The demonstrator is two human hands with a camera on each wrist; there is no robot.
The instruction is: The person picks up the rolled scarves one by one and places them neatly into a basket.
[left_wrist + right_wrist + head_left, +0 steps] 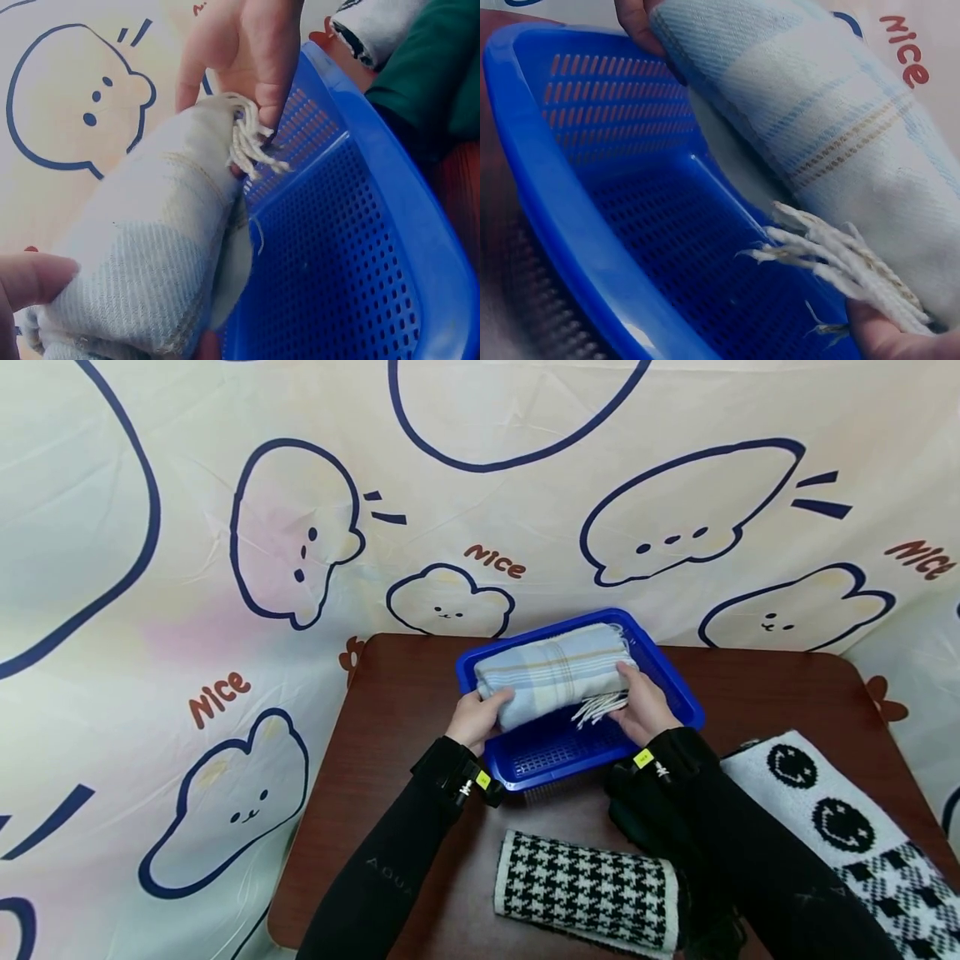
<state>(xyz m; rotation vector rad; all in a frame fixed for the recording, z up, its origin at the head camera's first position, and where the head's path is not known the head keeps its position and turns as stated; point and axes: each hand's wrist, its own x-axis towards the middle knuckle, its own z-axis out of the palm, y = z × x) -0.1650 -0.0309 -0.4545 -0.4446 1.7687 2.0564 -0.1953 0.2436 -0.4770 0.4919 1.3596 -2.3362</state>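
A rolled pale blue and white plaid scarf (555, 672) with white fringe (847, 262) is held over the far part of a blue plastic basket (517, 777). My left hand (477, 718) grips its left end, thumb on top and fingers beneath. At the fringed right end, my right hand (643, 703) holds the roll with the thumb on the upper side. In the left wrist view the scarf (142, 255) slants across the basket's opening, and the perforated basket floor (322, 255) shows beside it. The roll hides most of the fingers underneath.
A rolled black-and-white houndstooth scarf (588, 885) lies on the brown table (420, 793) near the front. Dark green fabric (637, 810) sits partly under my right forearm. To the right lies a white and black smiley-patterned scarf (795, 777). A printed cloth (300, 410) hangs behind.
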